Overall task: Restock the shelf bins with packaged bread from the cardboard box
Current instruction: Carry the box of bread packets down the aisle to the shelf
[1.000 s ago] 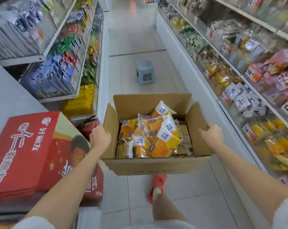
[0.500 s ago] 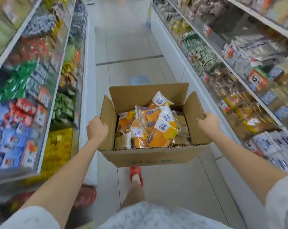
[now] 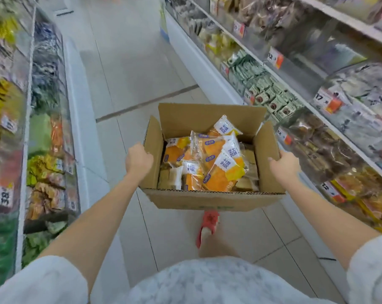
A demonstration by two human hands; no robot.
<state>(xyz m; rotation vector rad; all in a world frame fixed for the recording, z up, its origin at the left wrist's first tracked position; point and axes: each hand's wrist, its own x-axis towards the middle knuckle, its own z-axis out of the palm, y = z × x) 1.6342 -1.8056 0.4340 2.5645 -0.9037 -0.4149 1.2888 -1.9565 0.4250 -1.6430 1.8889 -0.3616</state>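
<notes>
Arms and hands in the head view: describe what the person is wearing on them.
The left hand and right hand are bare, with no gloves, rings or watch visible. Both forearms are uncovered. Loose white short sleeves end near the elbows, at the bottom corners of the view.

Between the fingers (image 3: pixel 273 160), the cardboard box (image 3: pixel 207 200) is matt brown paperboard; bread packets (image 3: pixel 220 172) are glossy plastic film.
</notes>
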